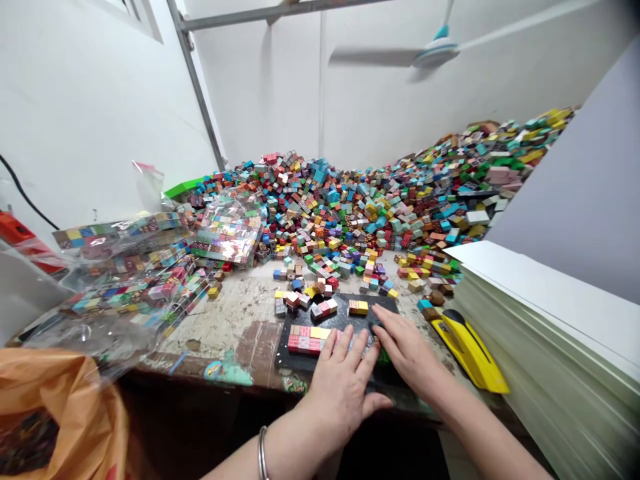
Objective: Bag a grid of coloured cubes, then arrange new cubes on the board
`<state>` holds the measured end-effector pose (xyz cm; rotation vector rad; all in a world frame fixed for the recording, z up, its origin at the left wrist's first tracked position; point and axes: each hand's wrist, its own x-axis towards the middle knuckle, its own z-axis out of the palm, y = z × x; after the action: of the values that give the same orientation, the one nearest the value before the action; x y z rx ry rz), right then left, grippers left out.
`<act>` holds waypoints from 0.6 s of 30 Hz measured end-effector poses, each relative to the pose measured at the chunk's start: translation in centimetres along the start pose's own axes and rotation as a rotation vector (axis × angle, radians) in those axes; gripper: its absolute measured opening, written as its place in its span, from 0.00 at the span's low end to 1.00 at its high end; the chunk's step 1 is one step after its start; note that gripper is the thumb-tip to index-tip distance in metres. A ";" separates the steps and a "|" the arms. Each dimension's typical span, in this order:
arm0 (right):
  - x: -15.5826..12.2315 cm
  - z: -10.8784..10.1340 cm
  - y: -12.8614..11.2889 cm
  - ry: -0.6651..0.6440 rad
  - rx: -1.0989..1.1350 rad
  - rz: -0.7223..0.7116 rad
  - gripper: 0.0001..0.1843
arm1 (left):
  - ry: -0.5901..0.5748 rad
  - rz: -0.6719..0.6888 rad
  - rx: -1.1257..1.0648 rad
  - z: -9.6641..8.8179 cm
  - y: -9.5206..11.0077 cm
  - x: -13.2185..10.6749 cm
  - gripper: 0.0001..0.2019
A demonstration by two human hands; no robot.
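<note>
Partly covering glossy oblong blocks [305,343], left hand [341,380] splayed loose, right hand [409,348] bent, grip unclear, black rectangular board [296,361] beneath

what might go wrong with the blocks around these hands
The left hand covers part of the block row; a sideways nudge might break its line. The black board sits near the front edge of the table, so a bump might spill the row. The heap of blocks behind could slide toward it.
</note>
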<state>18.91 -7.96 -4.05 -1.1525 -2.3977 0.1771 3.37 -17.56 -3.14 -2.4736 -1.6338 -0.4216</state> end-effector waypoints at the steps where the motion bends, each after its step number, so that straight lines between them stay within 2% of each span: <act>1: 1.6 -0.1 -0.1 -0.030 -0.021 0.016 0.23 | 0.002 0.000 0.005 0.1 0.0 0.0 0.34; 4: 5.2 0.0 -0.4 -0.057 -0.042 0.021 0.21 | 0.021 0.002 0.020 0.3 0.1 0.0 0.34; 7: 6.3 -0.1 -0.5 -0.071 -0.041 0.020 0.12 | 0.031 0.002 0.024 0.5 0.0 0.0 0.34; 10: 4.8 -1.1 0.3 -0.084 -0.051 0.058 0.11 | 0.036 0.013 0.014 0.7 -0.1 -0.1 0.33; 13: 2.1 -2.3 1.3 -0.085 -0.081 0.146 0.14 | 0.033 0.011 -0.008 0.9 -0.2 -0.1 0.34; 18: -1.8 -3.1 0.7 -0.116 -0.005 0.278 0.25 | 0.040 -0.008 -0.031 1.7 -0.2 -0.1 0.37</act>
<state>21.76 -9.13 -2.20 -1.5133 -2.3261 0.3368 3.42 -17.12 -4.80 -2.4652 -1.6341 -0.4975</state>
